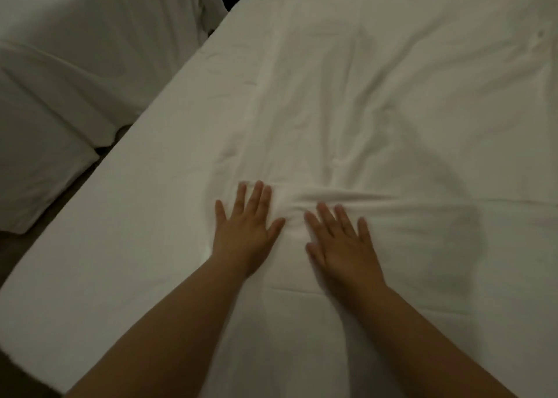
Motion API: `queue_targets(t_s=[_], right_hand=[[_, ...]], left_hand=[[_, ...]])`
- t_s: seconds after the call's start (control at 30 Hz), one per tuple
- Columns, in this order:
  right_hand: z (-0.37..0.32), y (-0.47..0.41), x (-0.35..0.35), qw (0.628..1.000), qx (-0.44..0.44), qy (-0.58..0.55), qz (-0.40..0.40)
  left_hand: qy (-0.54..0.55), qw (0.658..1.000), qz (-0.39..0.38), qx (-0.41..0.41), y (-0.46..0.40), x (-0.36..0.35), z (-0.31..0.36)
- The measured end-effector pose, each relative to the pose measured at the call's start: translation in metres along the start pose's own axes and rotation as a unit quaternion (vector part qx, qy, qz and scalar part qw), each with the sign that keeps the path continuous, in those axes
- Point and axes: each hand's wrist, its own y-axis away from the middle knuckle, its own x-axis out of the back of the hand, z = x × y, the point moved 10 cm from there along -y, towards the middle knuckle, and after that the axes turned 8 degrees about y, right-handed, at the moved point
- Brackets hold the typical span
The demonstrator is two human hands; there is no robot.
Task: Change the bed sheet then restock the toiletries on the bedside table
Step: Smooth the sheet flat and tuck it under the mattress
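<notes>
White sheet [377, 101] spread over bed, creased. Left hand [246, 231] and right hand [341, 246] lie flat on sheet, fingers straight and spread, side by side, wrinkle bunched between them. Second bed [60, 80] left of sheet.

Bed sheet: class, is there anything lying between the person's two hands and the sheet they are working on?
Nothing visible does. The left hand and the right hand both lie flat, fingers spread, directly on the white bed sheet, with a bunched wrinkle of the same sheet just beyond the fingertips.
</notes>
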Motion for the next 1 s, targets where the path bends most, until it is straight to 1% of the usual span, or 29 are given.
queue_targets(t_s=[0.03,0.1,0.13,0.17,0.2,0.23,0.27,0.3,0.33,0.37,0.43,0.5,0.53,0.6,0.63,0.67,0.7,0.73,0.77,0.8,0.83,0.87,0.93,0.97,1.0], right_hand=[[0.003,-0.003,-0.002,1.0,-0.012,0.002,0.006],[0.026,-0.003,-0.004,0.996,-0.083,0.021,-0.007],[0.037,0.0,-0.004,0.992,-0.126,0.024,-0.017],[0.041,0.005,-0.003,0.987,-0.159,0.019,-0.025],[0.038,0.012,-0.001,0.985,-0.173,0.011,-0.023],[0.025,0.02,0.003,0.987,-0.159,0.009,0.002],[0.007,0.03,0.007,0.991,-0.122,0.015,0.044],[-0.011,0.045,0.004,0.994,-0.08,0.022,0.067],[-0.023,0.063,-0.005,0.996,-0.049,0.026,0.074],[-0.026,0.082,-0.013,0.996,-0.043,0.031,0.071],[-0.005,0.119,-0.026,0.995,-0.087,0.012,0.049],[0.023,0.158,-0.029,0.988,-0.144,0.016,0.056],[0.035,0.177,-0.031,0.985,-0.164,0.021,0.052],[0.051,0.217,-0.036,0.981,-0.187,-0.007,0.041],[0.059,0.237,-0.039,0.978,-0.2,-0.04,0.036],[0.066,0.259,-0.041,0.972,-0.217,-0.086,0.04],[0.074,0.282,-0.044,0.96,-0.239,-0.14,0.039],[0.082,0.305,-0.043,0.949,-0.256,-0.173,0.054],[0.094,0.327,-0.043,0.94,-0.279,-0.181,0.07],[0.106,0.347,-0.044,0.933,-0.303,-0.175,0.085],[0.119,0.368,-0.05,0.925,-0.327,-0.169,0.089],[0.132,0.383,-0.058,0.917,-0.356,-0.161,0.08],[0.149,0.405,-0.064,0.913,-0.374,-0.141,0.082],[0.157,0.413,-0.066,0.908,-0.382,-0.148,0.087],[0.162,0.421,-0.057,0.898,-0.401,-0.148,0.101]], left_hand=[[-0.007,1.0,-0.009,0.005,-0.001,-0.002,-0.011],[-0.01,0.999,-0.019,0.029,0.0,0.001,-0.024],[0.002,0.999,-0.008,0.048,0.003,0.005,-0.028],[0.015,0.999,0.023,0.047,0.008,0.01,-0.024],[0.026,0.997,0.07,0.016,0.018,0.018,-0.011],[0.04,0.992,0.11,-0.039,0.033,0.022,0.009],[0.048,0.986,0.115,-0.109,0.052,0.015,0.033],[0.038,0.978,0.104,-0.174,0.074,0.002,0.053],[0.021,0.973,0.086,-0.212,0.096,-0.011,0.063],[0.007,0.975,0.065,-0.214,0.112,-0.022,0.061],[-0.007,0.985,0.055,-0.164,0.133,-0.033,0.037],[-0.019,0.992,0.055,-0.109,0.151,-0.039,0.016],[-0.018,0.995,0.052,-0.084,0.162,-0.041,0.012],[0.007,0.999,0.046,-0.028,0.191,-0.05,0.01],[0.037,0.998,0.048,0.018,0.212,-0.054,0.008],[0.077,0.992,0.053,0.083,0.235,-0.057,0.003],[0.122,0.976,0.068,0.168,0.263,-0.058,-0.008],[0.18,0.941,0.084,0.274,0.296,-0.062,-0.022],[0.257,0.882,0.109,0.379,0.333,-0.068,-0.033],[0.347,0.807,0.136,0.459,0.364,-0.079,-0.039],[0.447,0.723,0.164,0.5,0.39,-0.093,-0.038],[0.543,0.644,0.18,0.507,0.403,-0.108,-0.033],[0.69,0.503,0.151,0.498,0.418,-0.13,-0.009],[0.743,0.445,0.139,0.48,0.417,-0.132,0.001],[0.781,0.391,0.144,0.466,0.415,-0.128,0.008]])
